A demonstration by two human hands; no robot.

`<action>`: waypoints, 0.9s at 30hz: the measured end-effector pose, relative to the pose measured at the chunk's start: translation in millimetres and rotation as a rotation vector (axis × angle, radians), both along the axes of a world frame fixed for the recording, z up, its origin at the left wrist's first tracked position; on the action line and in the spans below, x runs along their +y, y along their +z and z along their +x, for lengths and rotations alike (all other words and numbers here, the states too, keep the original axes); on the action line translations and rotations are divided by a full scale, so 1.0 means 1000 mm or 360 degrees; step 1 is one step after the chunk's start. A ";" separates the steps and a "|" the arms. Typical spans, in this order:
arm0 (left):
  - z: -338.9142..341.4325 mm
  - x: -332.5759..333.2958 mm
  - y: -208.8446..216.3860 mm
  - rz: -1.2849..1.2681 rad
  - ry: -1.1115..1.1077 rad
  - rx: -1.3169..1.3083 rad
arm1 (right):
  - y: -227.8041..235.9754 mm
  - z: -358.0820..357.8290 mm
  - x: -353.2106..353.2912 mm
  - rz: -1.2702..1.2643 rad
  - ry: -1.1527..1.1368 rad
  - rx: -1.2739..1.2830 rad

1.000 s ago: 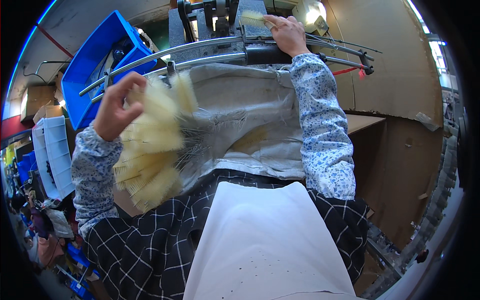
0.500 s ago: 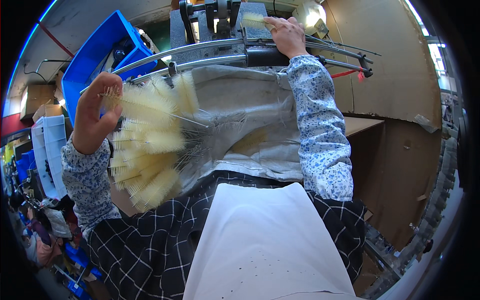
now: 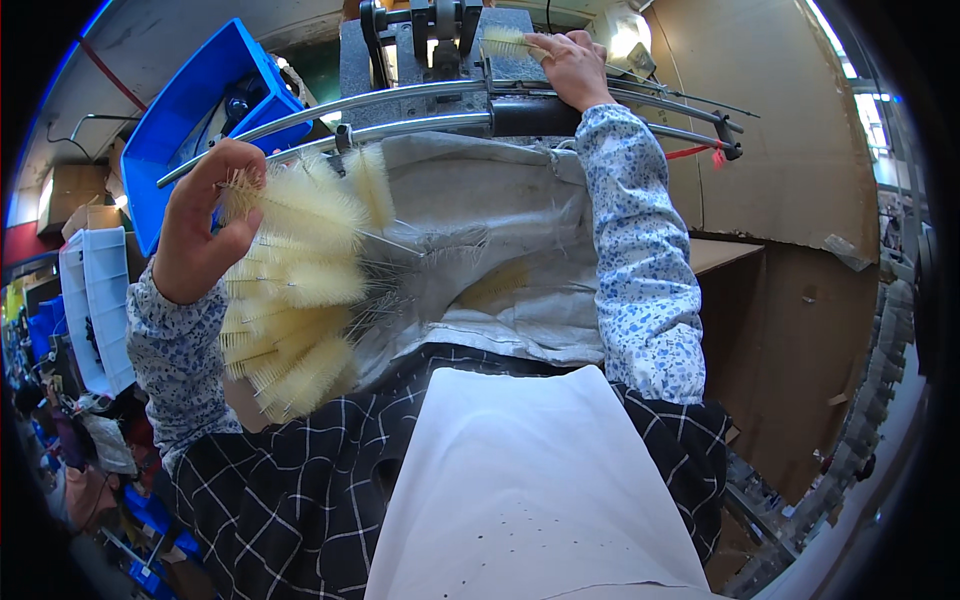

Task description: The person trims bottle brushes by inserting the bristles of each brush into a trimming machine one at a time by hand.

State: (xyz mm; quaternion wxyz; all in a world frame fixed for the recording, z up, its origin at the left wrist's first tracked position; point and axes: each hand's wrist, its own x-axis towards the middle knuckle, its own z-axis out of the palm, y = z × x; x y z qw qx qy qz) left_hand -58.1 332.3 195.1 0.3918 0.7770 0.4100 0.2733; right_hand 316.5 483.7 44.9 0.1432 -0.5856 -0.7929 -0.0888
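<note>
Cream-bristled bottle brushes [image 3: 300, 285] with thin twisted-wire stems lie in a heap on a grey cloth [image 3: 490, 190] over my lap, stems pointing right. My left hand [image 3: 205, 225] is closed on the bristled end of the topmost bottle brush [image 3: 310, 208], whose stem slants down to the right. At the far side, my right hand [image 3: 575, 68] pinches the right end of another bottle brush [image 3: 507, 42], level above the machine's metal plate. Its fingertips are partly hidden. One more brush [image 3: 500, 280] shows faintly in a fold of the cloth.
Curved metal rails [image 3: 400, 128] of the machine [image 3: 445, 35] cross in front of me, just beyond the cloth. A blue bin [image 3: 190, 110] stands at the far left, with a white crate [image 3: 97, 310] nearer. Cardboard panels [image 3: 770, 130] line the right side.
My left hand has shifted slightly right and up with its bottle brush, over the heap. My right hand stays almost in place, still gripping its brush.
</note>
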 end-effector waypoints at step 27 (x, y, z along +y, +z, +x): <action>0.001 -0.002 0.010 0.0046 0.0085 -0.0028 | -0.012 0.026 -0.010 -0.0005 -0.0330 0.0415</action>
